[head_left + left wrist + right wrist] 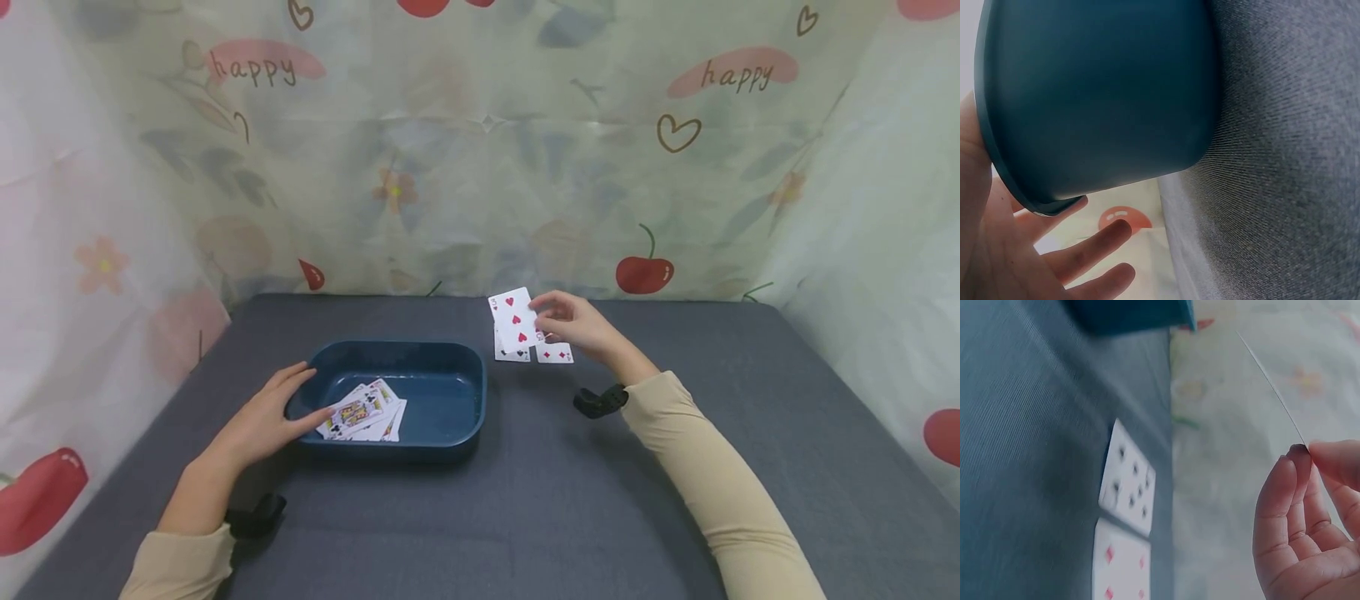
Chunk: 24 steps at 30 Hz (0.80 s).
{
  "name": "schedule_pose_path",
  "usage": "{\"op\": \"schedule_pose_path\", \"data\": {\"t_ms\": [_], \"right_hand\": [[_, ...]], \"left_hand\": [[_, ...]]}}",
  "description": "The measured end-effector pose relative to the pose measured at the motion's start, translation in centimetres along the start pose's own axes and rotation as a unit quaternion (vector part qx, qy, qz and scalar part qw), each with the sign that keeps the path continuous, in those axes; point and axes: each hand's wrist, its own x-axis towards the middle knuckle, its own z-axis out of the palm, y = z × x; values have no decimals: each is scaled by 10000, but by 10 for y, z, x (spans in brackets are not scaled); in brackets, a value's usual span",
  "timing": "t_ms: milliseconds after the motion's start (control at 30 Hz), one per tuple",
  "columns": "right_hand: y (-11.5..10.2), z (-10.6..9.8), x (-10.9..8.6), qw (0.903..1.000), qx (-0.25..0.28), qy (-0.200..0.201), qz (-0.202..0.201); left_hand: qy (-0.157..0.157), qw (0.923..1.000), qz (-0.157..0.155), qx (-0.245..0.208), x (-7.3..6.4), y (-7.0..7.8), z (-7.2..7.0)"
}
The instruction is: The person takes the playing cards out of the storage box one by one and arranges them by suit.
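Note:
Between thumb and fingertips my right hand (573,323) pinches a three of hearts playing card (512,319), raised above the table and seen edge-on in the right wrist view. Below it lie two face-up cards side by side: a black-suited card (1127,478), partly covered in the head view, and a diamonds card (1121,565). My left hand (262,417) rests at the left end of a dark blue tray (442,408), thumb over the rim, other fingers loosely spread outside. Inside the tray is a small overlapping pile of cards (363,412), a face card on top.
A grey cloth (517,517) covers the table. Patterned curtains (480,167) with cherries and the word happy hang behind and at both sides. Black bands (600,402) sit at both wrists, below beige sleeves (720,483).

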Motion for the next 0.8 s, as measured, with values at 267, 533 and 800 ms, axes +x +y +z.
{"op": "schedule_pose_path", "data": {"t_ms": [267,533,800], "right_hand": [[39,-31,-7,9969,-8,622,486],[72,-53,-11,9888,-171,1092,1004],[87,-66,-16,9831,-390,1138,1379]], "left_hand": [[12,10000,-21,6,0,0,1],[1,10000,-41,-1,0,-1,1],[-7,10000,-66,-29,0,0,1]]}}
